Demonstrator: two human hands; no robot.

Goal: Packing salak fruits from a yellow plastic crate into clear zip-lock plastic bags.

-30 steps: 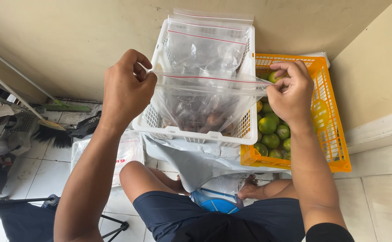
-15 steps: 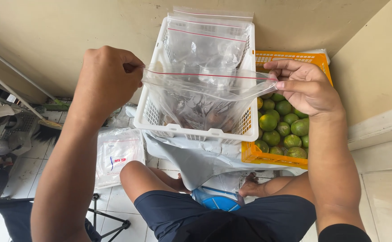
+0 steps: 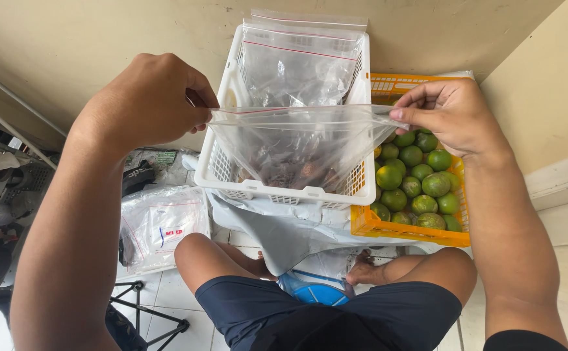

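Observation:
I hold a clear zip-top plastic bag (image 3: pixel 297 140) stretched flat between both hands above a white plastic basket (image 3: pixel 284 192). My left hand (image 3: pixel 147 104) pinches the bag's left top corner. My right hand (image 3: pixel 449 117) pinches the right top corner. The bag looks empty, and its mouth is pulled tight along the top edge. Inside the white basket stand more clear zip bags (image 3: pixel 300 58), with something brownish lying at the bottom.
An orange crate (image 3: pixel 404 227) full of green limes (image 3: pixel 417 175) stands right of the basket, against a beige wall. A grey plastic sheet (image 3: pixel 277 237) and a blue round object (image 3: pixel 316 289) lie by my crossed legs. White packets (image 3: pixel 160 224) rest on the tiled floor at left.
Both hands have drawn closer to the camera and lower, stretching the bag wider and flatter. The right hand has left the limes and now holds the bag's corner.

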